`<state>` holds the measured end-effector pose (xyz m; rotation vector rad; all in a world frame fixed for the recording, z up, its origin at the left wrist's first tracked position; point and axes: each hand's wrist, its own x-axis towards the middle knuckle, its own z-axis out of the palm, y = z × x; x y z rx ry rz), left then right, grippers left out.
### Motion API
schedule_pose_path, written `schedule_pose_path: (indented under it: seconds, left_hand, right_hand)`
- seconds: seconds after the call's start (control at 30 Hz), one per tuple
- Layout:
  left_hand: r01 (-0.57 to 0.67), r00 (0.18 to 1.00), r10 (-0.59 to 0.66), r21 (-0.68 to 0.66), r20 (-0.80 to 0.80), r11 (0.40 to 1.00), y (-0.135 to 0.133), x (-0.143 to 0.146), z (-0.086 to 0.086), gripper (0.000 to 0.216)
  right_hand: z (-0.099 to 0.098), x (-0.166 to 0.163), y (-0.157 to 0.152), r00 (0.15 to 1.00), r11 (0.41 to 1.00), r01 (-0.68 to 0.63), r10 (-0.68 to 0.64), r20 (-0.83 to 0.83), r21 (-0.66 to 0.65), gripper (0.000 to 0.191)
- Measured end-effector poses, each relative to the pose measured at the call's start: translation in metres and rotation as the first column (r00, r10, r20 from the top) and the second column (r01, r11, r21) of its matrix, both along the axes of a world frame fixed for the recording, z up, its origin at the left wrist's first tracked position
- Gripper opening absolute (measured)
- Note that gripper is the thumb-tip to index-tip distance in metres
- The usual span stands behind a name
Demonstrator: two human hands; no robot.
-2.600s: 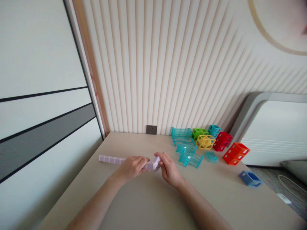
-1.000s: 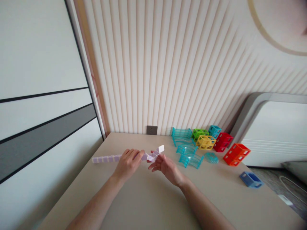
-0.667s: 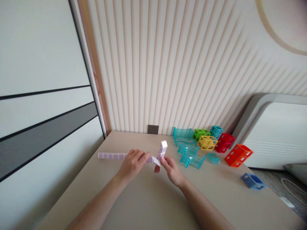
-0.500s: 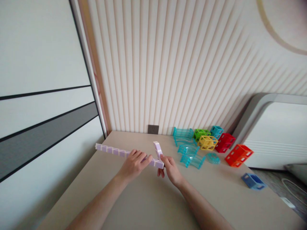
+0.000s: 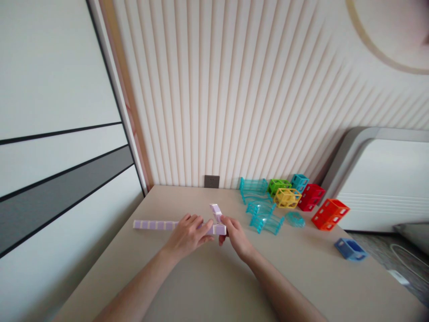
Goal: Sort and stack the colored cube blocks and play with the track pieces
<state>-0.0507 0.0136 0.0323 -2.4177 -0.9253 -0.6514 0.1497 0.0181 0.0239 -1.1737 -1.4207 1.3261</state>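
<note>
A lilac and white snake puzzle [image 5: 154, 225], made of a chain of wedge segments, stretches from left to right low over the table. My left hand [image 5: 190, 232] is closed over the middle of its long straight part, hiding several segments. At the right end, my right hand [image 5: 235, 235] pinches the puzzle near the bend with thumb and fingers. From that bend a short section slants up and to the left, away from me. Part of the right-hand fingers is hidden behind the puzzle.
On the table [image 5: 201, 286], right of my hands, lie clear teal curved track pieces [image 5: 266, 222] and a teal round piece [image 5: 295, 219]. Behind stand green [image 5: 279, 186], yellow [image 5: 287, 197], teal [image 5: 299, 182], red [image 5: 311, 197], orange [image 5: 330, 214] and blue [image 5: 351, 249] blocks. A ribbed wall [image 5: 201, 89] borders the back.
The long left part of the snake puzzle has swung down and now lies nearly level instead of slanting up to the left. Both hands keep hold. The camera view has shifted slightly.
</note>
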Motion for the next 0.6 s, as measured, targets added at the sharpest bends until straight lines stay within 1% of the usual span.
schedule_pose_path:
  seconds: [0.07, 0.1, 0.17, 0.2, 0.23, 0.27, 0.33, 0.4, 0.43, 0.5, 0.6]
  left_hand:
    - [-0.013, 1.0, 0.013, 0.004, -0.005, 1.0, 0.0, 0.0, -0.001, 0.027]
    - [-0.023, 1.0, 0.023, 0.004, -0.004, 1.0, 0.001, 0.0, -0.001, 0.024]
    - [-0.035, 0.999, 0.034, 0.0, 0.01, 0.999, 0.001, 0.001, -0.002, 0.019]
    - [-0.036, 0.999, 0.036, -0.003, 0.024, 0.999, 0.001, 0.001, -0.002, 0.017]
    - [-0.036, 0.998, 0.036, -0.007, 0.044, 0.999, 0.001, 0.001, -0.002, 0.015]
    - [-0.033, 0.997, 0.034, -0.01, 0.067, 0.999, 0.001, 0.001, -0.002, 0.014]
    - [-0.027, 0.994, 0.027, -0.006, 0.109, 1.0, 0.0, 0.0, -0.001, 0.014]
    - [-0.017, 0.991, 0.016, 0.008, 0.13, 1.0, -0.001, -0.001, 0.001, 0.018]
    - [-0.012, 0.991, 0.01, 0.016, 0.132, 1.0, -0.001, -0.002, 0.002, 0.02]
    - [0.002, 0.992, -0.006, 0.033, 0.128, 0.999, -0.001, -0.003, 0.004, 0.025]
    - [0.014, 0.991, -0.02, 0.048, 0.129, 0.999, -0.001, -0.003, 0.005, 0.025]
  right_hand:
    - [-0.003, 0.0, 0.002, 1.0, 0.999, 0.019, -0.018, -0.015, 0.043, 0.05]
    - [-0.005, 0.0, 0.003, 0.999, 0.995, 0.043, -0.041, -0.021, 0.085, 0.05]
    - [-0.006, 0.002, 0.003, 0.995, 0.972, 0.1, -0.099, -0.016, 0.212, 0.053]
    - [-0.005, 0.004, 0.003, 0.993, 0.949, 0.117, -0.122, -0.001, 0.293, 0.053]
    - [-0.004, 0.006, 0.002, 0.992, 0.92, 0.105, -0.124, 0.026, 0.378, 0.05]
    - [-0.003, 0.008, 0.0, 0.992, 0.889, 0.062, -0.104, 0.067, 0.454, 0.047]
    - [0.0, 0.013, -0.003, 0.986, 0.822, -0.068, -0.032, 0.166, 0.565, 0.043]
    - [0.001, 0.018, -0.005, 0.964, 0.755, -0.195, 0.03, 0.264, 0.626, 0.045]
    - [0.0, 0.019, -0.005, 0.95, 0.723, -0.243, 0.041, 0.311, 0.647, 0.048]
    - [-0.001, 0.021, -0.004, 0.922, 0.669, -0.291, 0.005, 0.388, 0.684, 0.052]
    - [-0.003, 0.02, 0.001, 0.89, 0.614, -0.309, -0.083, 0.449, 0.726, 0.043]
